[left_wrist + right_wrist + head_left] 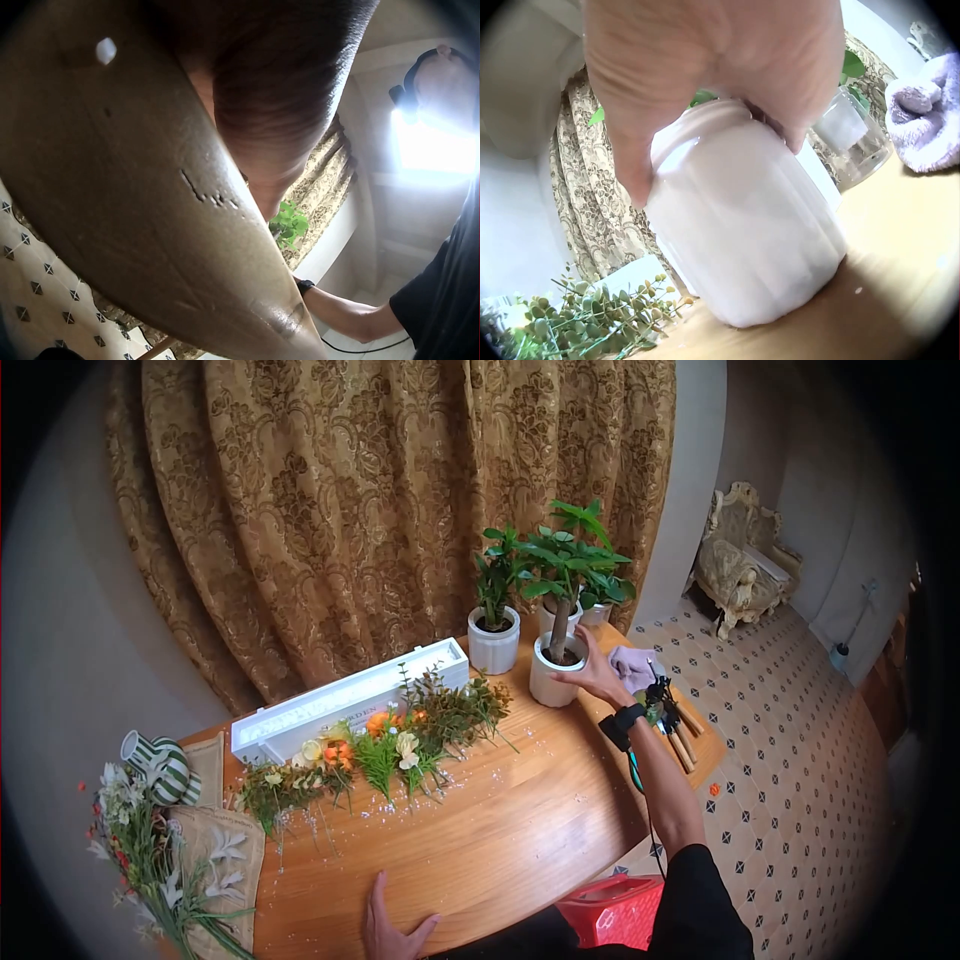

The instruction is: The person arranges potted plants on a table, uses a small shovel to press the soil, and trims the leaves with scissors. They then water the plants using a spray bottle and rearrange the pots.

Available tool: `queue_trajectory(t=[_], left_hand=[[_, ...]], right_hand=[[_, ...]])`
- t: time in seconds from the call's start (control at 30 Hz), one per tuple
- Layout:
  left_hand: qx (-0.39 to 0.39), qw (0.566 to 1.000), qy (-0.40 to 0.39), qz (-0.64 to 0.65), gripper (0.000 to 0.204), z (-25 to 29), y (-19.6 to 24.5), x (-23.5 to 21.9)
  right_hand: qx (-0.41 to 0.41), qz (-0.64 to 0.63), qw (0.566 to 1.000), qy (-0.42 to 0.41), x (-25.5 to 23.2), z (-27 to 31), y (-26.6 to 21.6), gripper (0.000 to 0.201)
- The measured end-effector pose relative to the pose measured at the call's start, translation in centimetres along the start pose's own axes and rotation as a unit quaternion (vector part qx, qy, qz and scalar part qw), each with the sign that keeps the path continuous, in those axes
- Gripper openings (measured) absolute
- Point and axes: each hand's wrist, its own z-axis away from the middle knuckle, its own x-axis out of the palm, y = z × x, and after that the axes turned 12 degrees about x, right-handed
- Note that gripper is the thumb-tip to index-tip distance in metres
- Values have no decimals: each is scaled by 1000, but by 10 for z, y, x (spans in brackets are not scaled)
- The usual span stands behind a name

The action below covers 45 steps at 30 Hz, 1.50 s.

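Note:
My right hand [600, 675] grips the rim of a white ribbed pot [553, 685] at the table's right side. A thick-stemmed plant with broad green leaves [570, 560] grows from this pot. The right wrist view shows the thumb on one side of the pot [742, 217] and fingers over the other, with its base close over the wood. At the front edge of the wooden table [480, 860], my left hand [395, 935] rests with thumb and fingers spread, holding nothing. Seen from below in the left wrist view, that hand lies over the table edge [225, 202].
Another white pot with a leafy plant [493, 645] stands behind, beside a white planter box [350, 705]. Artificial flowers [380, 745] lie before the box. A striped vase [165, 770] sits left. A purple cloth [632, 668] and wooden-handled tools [682, 745] lie right; a red stool [615, 910] stands below.

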Motion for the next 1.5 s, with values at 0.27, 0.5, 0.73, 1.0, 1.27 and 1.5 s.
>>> queue_trajectory(t=[0.27,0.5,0.73,1.0,1.27,1.5], left_hand=[[1,1000,-6,-22,95,1,-2,1],[4,1000,5,-27,95,1,-3,2],[11,999,0,-32,96,1,-5,3],[4,999,2,-34,96,0,-2,3],[14,999,6,-35,96,0,-2,3],[15,1000,-1,-25,95,0,-2,3]], right_hand=[[46,35,994,-88,-16,-12,-10,119],[51,11,987,-154,-30,-14,-14,112],[81,0,976,-202,-42,-1,-33,111],[78,10,967,-243,-48,-14,-27,113],[106,4,962,-253,-52,-18,-30,108],[109,-2,965,-237,-57,-17,-23,106]])
